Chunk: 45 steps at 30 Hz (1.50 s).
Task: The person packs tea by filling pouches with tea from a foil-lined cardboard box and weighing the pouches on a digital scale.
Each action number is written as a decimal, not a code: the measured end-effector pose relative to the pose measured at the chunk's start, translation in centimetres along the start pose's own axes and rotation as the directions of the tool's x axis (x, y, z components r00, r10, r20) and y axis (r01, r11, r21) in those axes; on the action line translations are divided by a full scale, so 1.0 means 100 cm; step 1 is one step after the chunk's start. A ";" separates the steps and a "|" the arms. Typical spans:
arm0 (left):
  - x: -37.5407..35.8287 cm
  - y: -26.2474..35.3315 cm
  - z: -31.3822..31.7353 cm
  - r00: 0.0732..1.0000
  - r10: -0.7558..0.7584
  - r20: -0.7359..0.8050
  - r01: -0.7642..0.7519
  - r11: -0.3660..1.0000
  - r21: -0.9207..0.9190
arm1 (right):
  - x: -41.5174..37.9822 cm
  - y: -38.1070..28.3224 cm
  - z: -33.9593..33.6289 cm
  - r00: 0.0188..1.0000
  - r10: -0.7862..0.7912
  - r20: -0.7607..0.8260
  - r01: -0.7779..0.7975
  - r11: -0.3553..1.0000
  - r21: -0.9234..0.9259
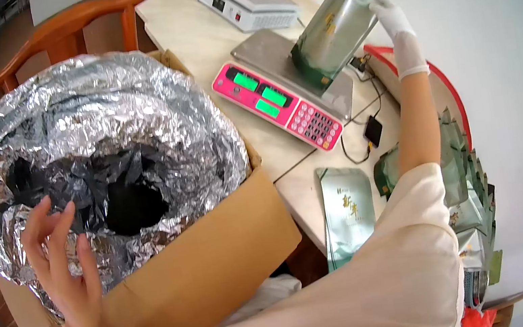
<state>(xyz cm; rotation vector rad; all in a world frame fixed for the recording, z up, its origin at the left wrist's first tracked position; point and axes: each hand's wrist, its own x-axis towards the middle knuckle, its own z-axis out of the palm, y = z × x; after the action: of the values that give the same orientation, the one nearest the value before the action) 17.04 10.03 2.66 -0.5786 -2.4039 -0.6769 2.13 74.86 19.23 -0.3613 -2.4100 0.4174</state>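
Note:
My right hand (395, 22), in a white glove, grips the top edge of a silvery-green pouch (337, 28). The pouch stands tilted over the metal plate of a pink digital scale (281, 104), whose green displays are lit. Bare and with fingers spread, my left hand (66, 263) hovers at the near left side of a cardboard box (203, 268). A large crinkled foil liner (128, 95) bulges out of this box. Dark contents (135, 207) show through the opening in the foil.
Flat green pouches (348, 211) lie on the table, and several more filled pouches (460, 166) stand at the right. Behind the pink scale sits a white scale (246, 1). A black device (373, 130) with cables lies nearby. A wooden chair (73, 29) stands behind the box.

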 end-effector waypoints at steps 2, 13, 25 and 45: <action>0.002 0.003 0.002 0.997 0.042 -0.061 -0.041 0.999 0.028 | -0.008 -0.003 0.003 0.998 0.057 0.013 -0.058 0.996 0.071; -0.013 -0.003 -0.005 0.999 0.043 0.000 -0.043 0.998 0.050 | 0.011 0.021 0.007 0.992 -0.035 -0.124 0.012 0.983 -0.182; -0.021 -0.005 -0.013 0.999 0.050 -0.003 -0.050 0.992 0.119 | 0.007 0.050 0.005 0.919 -0.050 -0.390 0.023 0.997 -0.076; -0.015 0.004 -0.004 0.997 0.081 0.010 -0.081 0.974 0.211 | -0.010 0.051 0.048 0.835 0.169 -0.523 -0.140 0.986 0.094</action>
<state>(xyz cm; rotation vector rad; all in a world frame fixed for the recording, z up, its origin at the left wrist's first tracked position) 18.56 9.70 2.13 -0.5835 -2.3999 -0.3796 0.55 78.13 13.18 -0.5703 -1.8302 0.3895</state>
